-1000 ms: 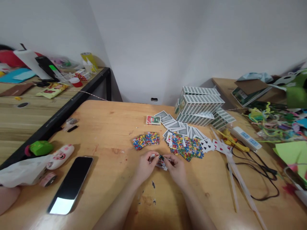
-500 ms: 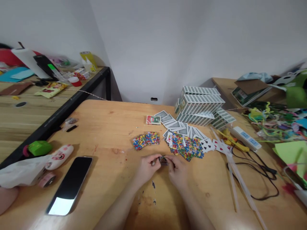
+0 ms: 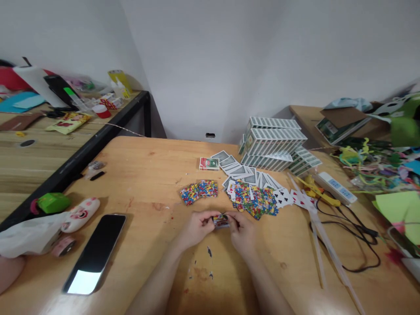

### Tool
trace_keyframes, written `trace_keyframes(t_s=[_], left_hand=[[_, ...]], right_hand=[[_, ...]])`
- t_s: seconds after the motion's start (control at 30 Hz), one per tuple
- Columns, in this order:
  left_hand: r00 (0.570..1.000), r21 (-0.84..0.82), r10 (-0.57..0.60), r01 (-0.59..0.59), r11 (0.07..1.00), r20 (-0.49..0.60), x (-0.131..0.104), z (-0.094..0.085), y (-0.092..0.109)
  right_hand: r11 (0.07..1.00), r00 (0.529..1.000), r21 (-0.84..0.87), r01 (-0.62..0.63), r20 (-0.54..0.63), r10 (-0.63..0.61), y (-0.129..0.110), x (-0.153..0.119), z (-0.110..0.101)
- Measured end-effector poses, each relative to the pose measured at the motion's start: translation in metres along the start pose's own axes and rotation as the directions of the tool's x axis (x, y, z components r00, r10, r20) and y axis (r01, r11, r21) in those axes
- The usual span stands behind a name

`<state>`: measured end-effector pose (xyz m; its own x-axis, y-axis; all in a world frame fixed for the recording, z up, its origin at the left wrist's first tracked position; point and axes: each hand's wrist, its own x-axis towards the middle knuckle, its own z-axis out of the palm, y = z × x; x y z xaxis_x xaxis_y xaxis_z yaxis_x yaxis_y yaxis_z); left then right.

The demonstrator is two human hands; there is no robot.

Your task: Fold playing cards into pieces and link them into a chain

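Between my two hands is a small colourful playing card (image 3: 221, 220), apparently bent, its ends partly hidden by fingers. My left hand (image 3: 197, 228) pinches its left end, fingers curled. On the other end, the thumb and fingers of my right hand (image 3: 242, 232) are closed. Just beyond lie two joined-looking patches of multicoloured cards (image 3: 199, 191) and, to the right, a larger spread of the same pattern (image 3: 256, 199). Grey-backed cards (image 3: 241, 169) fan out behind that spread. A red and green card box (image 3: 209, 163) sits to their left.
Striped boxes (image 3: 274, 142) are stacked at the back right. A black phone (image 3: 96, 251) lies at left, near a white pen-like toy (image 3: 80, 214) and a green object (image 3: 53, 202). Right of me are clear plastic strips (image 3: 331, 251), a black cable (image 3: 357, 227) and a power strip (image 3: 337, 188).
My left hand has shifted slightly left and flattened, and more of the card's colourful face shows between my hands. The right hand has barely moved.
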<state>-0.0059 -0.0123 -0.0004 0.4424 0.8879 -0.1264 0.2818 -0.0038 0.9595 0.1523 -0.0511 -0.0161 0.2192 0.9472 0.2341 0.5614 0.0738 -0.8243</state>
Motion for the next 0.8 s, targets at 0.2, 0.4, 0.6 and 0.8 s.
trace_keyframes(t_s=[0.2, 0.4, 0.6, 0.8], left_hand=[[0.995, -0.013, 0.032, -0.034, 0.999, -0.091, 0.0011, -0.0027, 0.0046], [0.986, 0.033, 0.042, -0.037, 0.999, -0.161, 0.0025, 0.0032, 0.0037], [0.994, -0.006, 0.051, -0.052, 0.999, -0.102, 0.001, 0.0, 0.0073], [0.998, 0.051, 0.028, -0.025, 0.998, -0.056, -0.0006, -0.0024, 0.0079]], right_hand=[[0.997, 0.998, -0.055, 0.061, 0.038, -0.059, 0.0019, 0.0024, -0.0033], [0.985, 0.988, -0.09, 0.145, 0.069, -0.139, -0.0002, 0.0018, -0.0018], [0.972, 0.977, -0.116, 0.202, 0.097, -0.191, -0.0022, 0.0018, -0.0036], [0.973, 0.98, -0.129, 0.191, 0.076, -0.183, -0.0027, 0.0017, -0.0046]])
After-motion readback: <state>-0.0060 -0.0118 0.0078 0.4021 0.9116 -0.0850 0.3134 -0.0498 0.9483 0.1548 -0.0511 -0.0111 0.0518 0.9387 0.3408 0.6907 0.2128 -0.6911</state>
